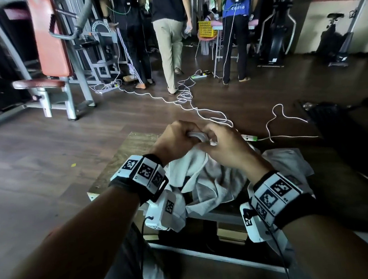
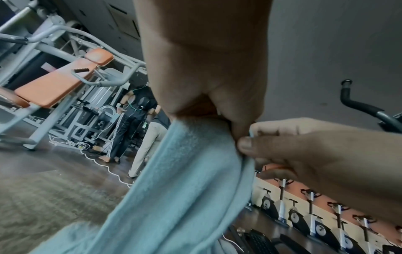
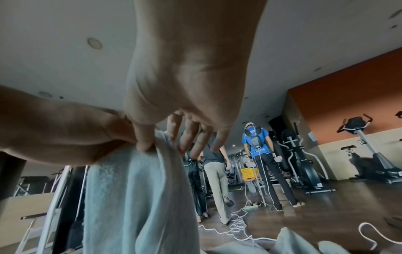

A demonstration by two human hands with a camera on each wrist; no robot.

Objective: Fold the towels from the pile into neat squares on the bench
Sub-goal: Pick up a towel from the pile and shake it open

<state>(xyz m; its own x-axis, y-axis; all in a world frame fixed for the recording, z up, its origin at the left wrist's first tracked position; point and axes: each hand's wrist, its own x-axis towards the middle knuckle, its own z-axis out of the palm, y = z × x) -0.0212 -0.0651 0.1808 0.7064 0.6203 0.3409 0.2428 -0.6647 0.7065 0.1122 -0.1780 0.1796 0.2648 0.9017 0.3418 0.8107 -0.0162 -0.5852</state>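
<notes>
Nearest in the head view are two forearms wearing black wrist straps with white marker blocks (image 1: 144, 173), reaching forward over the bench (image 1: 122, 158). Past them, the left hand (image 1: 175, 138) and the right hand (image 1: 223, 144) meet side by side, raised above the far end of the bench, both with fingers curled round the bunched edge of a pale towel (image 1: 203, 166). The towel hangs down from that grip to a crumpled pile (image 1: 277, 159) lying on the bench to the right. Farther off, white cables (image 1: 188, 98) trail across the dark wood floor (image 1: 34, 153), with a red-padded gym machine (image 1: 47, 40) at far left and three standing people (image 1: 170, 39) at the back beside a yellow basket (image 1: 206, 28). In the left wrist view the left hand (image 2: 206, 77) clamps the towel (image 2: 185, 180) at its top edge, and the right hand (image 2: 315, 163) pinches the same edge just beside it. In the right wrist view the right hand's thumb (image 3: 143, 137) presses the towel (image 3: 135, 197) against its fingers, with the left hand (image 3: 60, 128) touching it; the cloth drops straight down.
</notes>
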